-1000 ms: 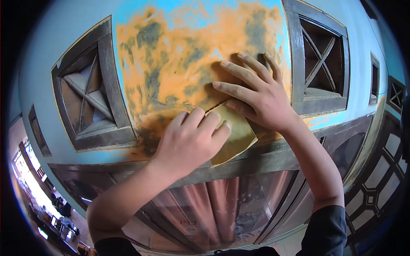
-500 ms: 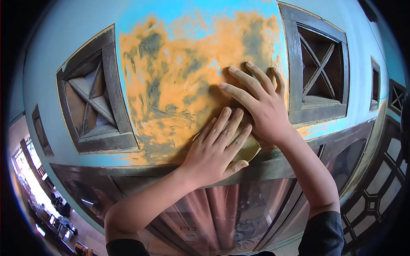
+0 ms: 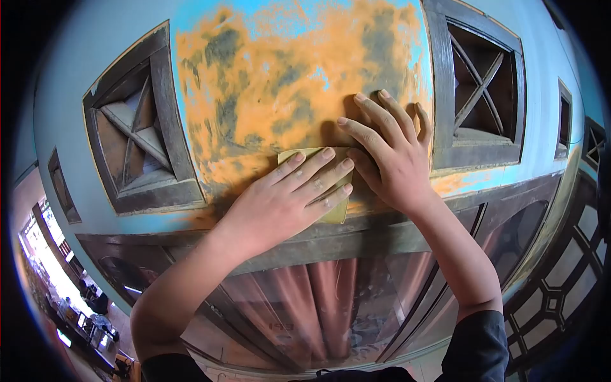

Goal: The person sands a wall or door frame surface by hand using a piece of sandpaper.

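Observation:
My left hand point(image 3: 286, 194) lies with its fingers spread over a yellowish sheet point(image 3: 337, 213) that looks like sandpaper, pressing it flat to the lower part of the wall panel point(image 3: 267, 95). The panel is patchy orange, grey and bright blue. To the right, my right hand point(image 3: 394, 156) rests its spread fingertips against the same panel and holds nothing. The sheet's top and right edges show past my left fingers; its remaining part is hidden under the hand.
Dark wooden vents with crossed bars flank the panel, one at left point(image 3: 137, 127) and one at right point(image 3: 480, 89). Below runs a wooden beam point(image 3: 382, 239) above glass with a reddish curtain point(image 3: 331, 305). Bright opening at far left.
My left hand and the sheet have moved left and slightly up along the panel, and more of the sheet's top edge shows. My right hand has shifted slightly right. The view has tilted slightly.

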{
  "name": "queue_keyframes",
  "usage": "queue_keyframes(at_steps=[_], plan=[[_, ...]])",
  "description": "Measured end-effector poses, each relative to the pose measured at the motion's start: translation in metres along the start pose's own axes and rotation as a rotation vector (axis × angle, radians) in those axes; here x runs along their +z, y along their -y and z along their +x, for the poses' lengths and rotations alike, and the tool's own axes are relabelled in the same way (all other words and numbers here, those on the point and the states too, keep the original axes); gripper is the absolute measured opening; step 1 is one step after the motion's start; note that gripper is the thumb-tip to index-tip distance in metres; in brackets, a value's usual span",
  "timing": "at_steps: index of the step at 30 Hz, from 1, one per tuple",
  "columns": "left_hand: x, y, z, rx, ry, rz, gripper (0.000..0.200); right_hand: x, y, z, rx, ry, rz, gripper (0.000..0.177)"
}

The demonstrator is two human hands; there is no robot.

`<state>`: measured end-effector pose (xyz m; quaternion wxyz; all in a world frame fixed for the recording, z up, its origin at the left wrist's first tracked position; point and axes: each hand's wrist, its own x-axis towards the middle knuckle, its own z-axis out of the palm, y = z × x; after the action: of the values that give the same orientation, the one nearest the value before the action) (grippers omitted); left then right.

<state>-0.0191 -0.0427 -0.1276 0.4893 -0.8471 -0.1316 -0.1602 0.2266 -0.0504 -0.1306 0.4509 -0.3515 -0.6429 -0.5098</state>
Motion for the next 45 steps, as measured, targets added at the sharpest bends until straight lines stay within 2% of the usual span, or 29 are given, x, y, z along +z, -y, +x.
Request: queue_keyframes(at_steps=[4,7,11,12,17,20,22,24,26,29,30,33,34,35,36,40,43,45], plan=[[0.001,-0.016,-0.003,-0.118,-0.031,-0.193,0.06,0.005,0.01,-0.011,0.046,-0.028,-0.027,0.05],[0.009,-0.036,0.005,-0.295,-0.105,-0.194,0.056,0.005,0.015,-0.014,0.066,-0.002,-0.042,0.052],[0.028,-0.048,0.017,-0.453,-0.325,-0.2,0.049,0.006,0.02,-0.014,0.098,-0.029,-0.032,0.051],[0.034,-0.05,0.021,-0.465,-0.373,-0.151,0.05,0.007,0.02,-0.015,0.1,-0.039,-0.029,0.05],[0.045,-0.055,0.025,-0.488,-0.339,-0.087,0.061,0.007,0.014,-0.016,0.076,-0.039,0.0,0.048],[0.036,-0.014,0.021,-0.459,-0.284,0.015,0.071,-0.004,0.003,-0.005,0.052,-0.007,-0.004,0.05],[0.014,0.047,0.026,-0.565,-0.307,0.226,0.068,-0.007,-0.016,0.011,0.053,-0.002,-0.056,0.052],[0.001,0.122,0.034,-0.581,-0.501,0.356,0.064,-0.003,-0.032,0.032,0.034,-0.046,-0.081,0.053],[-0.039,0.148,0.056,-0.811,-0.344,0.311,0.06,-0.001,-0.044,0.055,0.022,-0.081,-0.099,0.052],[-0.045,0.132,0.096,-0.83,-0.412,0.278,0.061,0.005,-0.06,0.096,0.013,-0.161,-0.175,0.051],[-0.051,0.109,0.103,-0.755,-0.321,0.288,0.061,-0.009,-0.052,0.112,0.143,-0.066,-0.157,0.05],[-0.026,0.101,0.107,-0.536,-0.284,0.434,0.061,-0.005,-0.058,0.131,0.171,-0.225,-0.007,0.047],[-0.032,0.125,0.1,-0.376,-0.331,0.478,0.06,-0.004,-0.057,0.128,0.144,-0.256,-0.075,0.045],[-0.036,0.14,0.092,-0.487,-0.299,0.42,0.06,-0.002,-0.059,0.127,0.094,-0.267,-0.053,0.044],[-0.069,0.141,0.088,-0.59,-0.259,0.356,0.06,0.0,-0.063,0.122,0.055,-0.274,-0.03,0.044],[-0.075,0.189,0.099,-0.891,-0.249,0.382,0.059,0.0,-0.059,0.118,0.032,-0.28,0.022,0.044],[-0.054,0.158,0.123,-0.734,-0.387,0.325,0.059,-0.006,-0.053,0.116,0.09,-0.325,0.077,0.043],[-0.046,0.13,0.133,-0.582,-0.396,0.225,0.059,-0.009,-0.052,0.11,0.109,-0.32,0.036,0.043]])
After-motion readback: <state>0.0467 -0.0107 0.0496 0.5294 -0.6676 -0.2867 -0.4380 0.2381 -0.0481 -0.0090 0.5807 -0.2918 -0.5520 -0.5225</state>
